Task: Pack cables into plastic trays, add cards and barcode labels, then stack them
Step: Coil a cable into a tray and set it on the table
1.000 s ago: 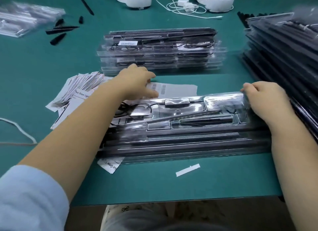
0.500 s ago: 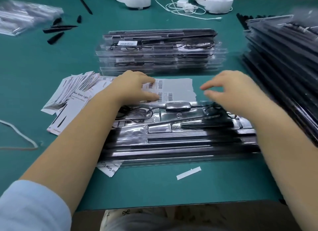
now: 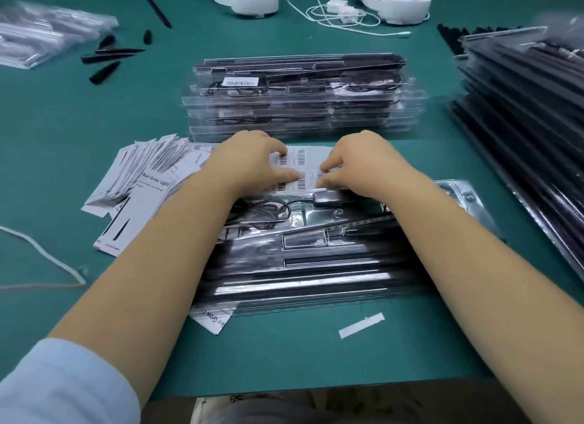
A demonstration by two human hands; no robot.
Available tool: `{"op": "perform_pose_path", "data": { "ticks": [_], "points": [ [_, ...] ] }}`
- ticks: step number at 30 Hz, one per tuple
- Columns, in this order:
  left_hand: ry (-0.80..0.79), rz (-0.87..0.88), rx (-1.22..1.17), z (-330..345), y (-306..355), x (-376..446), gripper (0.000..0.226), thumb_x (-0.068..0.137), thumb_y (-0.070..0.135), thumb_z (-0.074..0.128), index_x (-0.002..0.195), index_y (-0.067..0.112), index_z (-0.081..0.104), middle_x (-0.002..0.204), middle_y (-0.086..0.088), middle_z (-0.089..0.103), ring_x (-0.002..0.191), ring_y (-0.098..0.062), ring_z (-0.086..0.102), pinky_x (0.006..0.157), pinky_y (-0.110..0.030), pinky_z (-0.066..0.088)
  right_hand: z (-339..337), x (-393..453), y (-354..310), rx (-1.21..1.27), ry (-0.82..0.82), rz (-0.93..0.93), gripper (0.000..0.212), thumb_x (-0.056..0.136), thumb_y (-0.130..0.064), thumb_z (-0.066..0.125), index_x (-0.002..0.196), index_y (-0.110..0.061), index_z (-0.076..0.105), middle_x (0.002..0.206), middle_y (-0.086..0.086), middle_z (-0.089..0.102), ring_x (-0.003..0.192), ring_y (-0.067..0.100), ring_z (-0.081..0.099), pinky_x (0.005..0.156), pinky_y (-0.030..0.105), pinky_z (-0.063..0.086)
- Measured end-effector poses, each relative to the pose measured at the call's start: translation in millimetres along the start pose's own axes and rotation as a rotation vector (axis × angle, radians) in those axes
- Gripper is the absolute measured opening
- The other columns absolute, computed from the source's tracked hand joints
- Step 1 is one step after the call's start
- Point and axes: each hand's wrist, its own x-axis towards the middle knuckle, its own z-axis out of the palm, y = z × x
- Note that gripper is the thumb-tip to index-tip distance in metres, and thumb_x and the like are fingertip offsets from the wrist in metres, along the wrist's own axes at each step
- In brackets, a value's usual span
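Beyond the near tray (image 3: 316,265), our left hand (image 3: 249,161) pressed the label sheet (image 3: 300,158) flat so our right hand (image 3: 363,164) could pinch a label free.

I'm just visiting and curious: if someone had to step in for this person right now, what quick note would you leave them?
Left hand presses on the barcode label sheet; right hand pinches at a label on it.
The filled tray lies in front of the person, with a card's corner sticking out from under it and no label visible on it.
Spare cards lie fanned to the left.
Finished stack sits behind; its top tray is labelled.
Left to do: peel a label, stick it on the tray, stack it.
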Motion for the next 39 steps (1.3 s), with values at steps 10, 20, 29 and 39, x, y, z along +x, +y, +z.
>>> {"op": "perform_pose_path", "data": {
  "ticks": [10, 20, 29, 39],
  "points": [
    [0.080, 0.000, -0.196, 1, -4, -2, 0.036, 0.089, 0.045, 0.057, 0.119, 0.027, 0.062, 0.129, -0.001, 0.056, 0.117, -0.018, 0.050, 0.093, -0.031, 0.038, 4, -8, -2, -0.047, 0.048, 0.089, 0.048, 0.085, -0.058, 0.056, 0.069, -0.012, 0.063, 0.081, 0.003, 0.053, 0.092, 0.024, 0.042, 0.060, 0.029, 0.033],
    [-0.090, 0.071, -0.022, 2, -3, -1, 0.076, 0.071, 0.072, 0.056, 0.140, 0.043, 0.037, 0.140, 0.000, 0.042, 0.127, -0.025, 0.032, 0.104, -0.041, 0.029, 10, -9, 1, 0.054, 0.135, 0.024, 0.036, 0.090, -0.037, 0.051, 0.086, -0.009, 0.074, 0.099, 0.005, 0.069, 0.099, 0.022, 0.050, 0.082, 0.037, 0.047],
    [-0.201, 0.148, -0.006, 5, 1, 3, 0.057, 0.089, 0.057, 0.047, 0.142, 0.048, 0.028, 0.156, 0.017, 0.014, 0.143, -0.019, 0.012, 0.113, -0.046, 0.011, 9, -10, -9, -0.148, 0.127, -0.052, 0.049, 0.089, -0.051, 0.051, 0.061, -0.011, 0.059, 0.074, 0.005, 0.049, 0.083, 0.023, 0.039, 0.062, 0.030, 0.025],
    [-0.049, 0.151, -0.042, 4, 3, 3, 0.058, 0.092, 0.044, 0.053, 0.144, 0.040, 0.029, 0.135, 0.004, 0.052, 0.126, -0.023, 0.038, 0.102, -0.041, 0.029, 18, -9, 3, 0.317, 0.195, 0.027, 0.060, 0.079, -0.041, 0.070, 0.132, -0.023, 0.051, 0.120, -0.003, 0.059, 0.118, 0.019, 0.045, 0.089, 0.027, 0.034]
  ]
}}
